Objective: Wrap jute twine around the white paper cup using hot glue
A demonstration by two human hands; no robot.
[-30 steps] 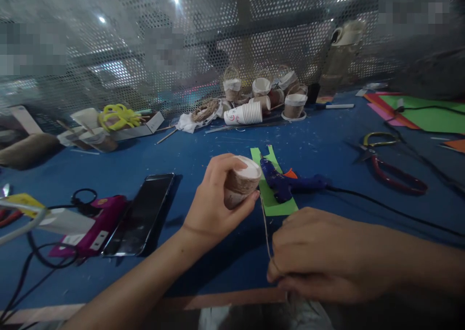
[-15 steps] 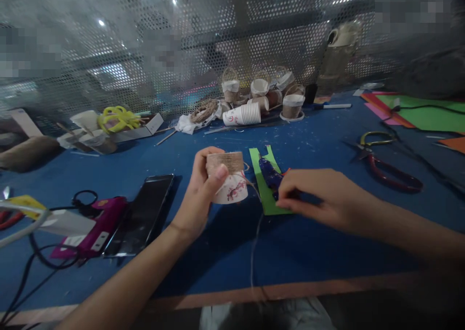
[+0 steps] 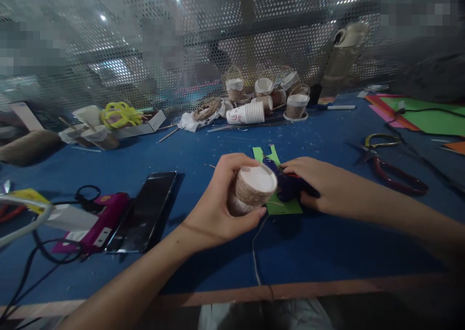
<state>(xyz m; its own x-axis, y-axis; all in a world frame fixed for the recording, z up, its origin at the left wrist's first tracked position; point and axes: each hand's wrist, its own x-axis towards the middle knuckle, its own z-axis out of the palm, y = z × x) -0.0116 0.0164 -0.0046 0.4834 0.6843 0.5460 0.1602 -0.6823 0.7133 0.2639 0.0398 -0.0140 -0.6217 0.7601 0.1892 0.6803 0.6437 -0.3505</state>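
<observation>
Twine-wrapped white paper cup (image 3: pixel 255 185) held tilted above the blue desk (image 3: pixel 203 276), near the dark-blue glue gun (image 3: pixel 287 188).
The left hand (image 3: pixel 220 196) curves half-open round its side, probably to steady the wound twine (image 3: pixel 245 188); the right hand (image 3: pixel 314 180) wraps its fingers about the glue gun, over light-green paper (image 3: pixel 285 208) likely meant to catch drips.

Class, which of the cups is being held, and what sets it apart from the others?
The twine-wrapped cup in the left grip. The others, such as the white stack, sit farther back on the table, unheld.
</observation>
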